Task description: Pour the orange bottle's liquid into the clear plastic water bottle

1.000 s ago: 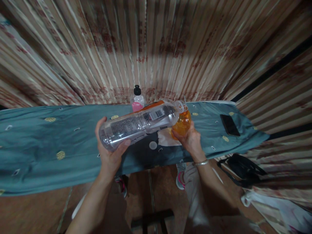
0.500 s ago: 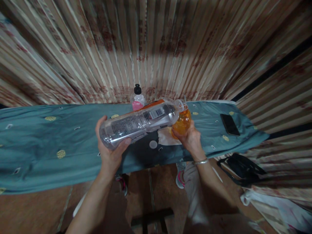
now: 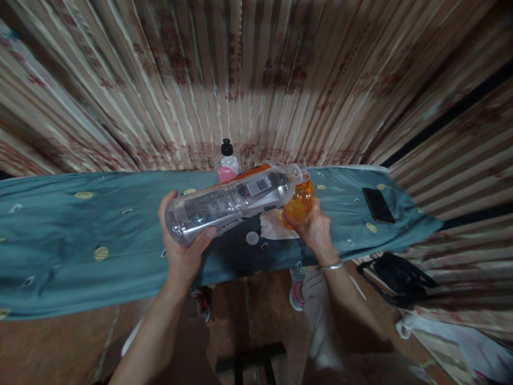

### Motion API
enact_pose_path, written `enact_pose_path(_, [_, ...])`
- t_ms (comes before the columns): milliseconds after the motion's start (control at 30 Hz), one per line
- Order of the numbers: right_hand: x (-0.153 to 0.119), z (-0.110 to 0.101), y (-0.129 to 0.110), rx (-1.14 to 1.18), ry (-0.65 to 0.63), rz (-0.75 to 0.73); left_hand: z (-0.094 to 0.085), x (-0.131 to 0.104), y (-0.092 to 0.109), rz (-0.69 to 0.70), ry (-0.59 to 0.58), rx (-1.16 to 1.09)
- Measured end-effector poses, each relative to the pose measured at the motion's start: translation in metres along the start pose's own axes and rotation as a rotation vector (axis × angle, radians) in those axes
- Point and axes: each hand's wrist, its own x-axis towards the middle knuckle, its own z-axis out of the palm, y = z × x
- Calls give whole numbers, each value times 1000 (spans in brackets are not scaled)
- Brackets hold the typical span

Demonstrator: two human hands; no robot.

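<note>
A large clear plastic bottle (image 3: 228, 206) with a printed label lies tilted across the middle, its base to the left and its neck to the right. My left hand (image 3: 183, 256) is wrapped round the base end. The mouth meets the top of a smaller bottle of orange liquid (image 3: 301, 200); whether liquid runs between them I cannot tell. My right hand (image 3: 315, 227) grips the orange bottle above a pale paper sheet (image 3: 274, 227). Below the large bottle, a round whitish cap (image 3: 252, 238) rests on the cloth.
Behind the large bottle stands a clear bottle with a black cap and pink label (image 3: 227, 163). A black phone (image 3: 378, 205) lies right on the teal tablecloth (image 3: 52, 230). A pleated curtain (image 3: 248, 80) hangs along the back. On the lower right is a black bag (image 3: 395, 278).
Almost nothing differs. Both hands keep hold of their bottles in the same tilted arrangement, with only a very slight shift of the large bottle's base.
</note>
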Motion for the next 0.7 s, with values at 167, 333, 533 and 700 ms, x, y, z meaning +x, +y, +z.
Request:
enact_pose_path(167, [0, 0, 0, -12, 13, -3, 0, 1, 0, 13, 17, -12])
enact_pose_path(333, [-1, 2, 1, 15, 40, -40, 1, 1, 0, -15, 20, -1])
enact_pose_path(533, [-1, 2, 1, 15, 40, -59, 1, 1, 0, -2, 25, -3])
enact_pose_path(700, [-1, 2, 1, -11, 34, -47, 1, 1, -1, 17, 18, 1])
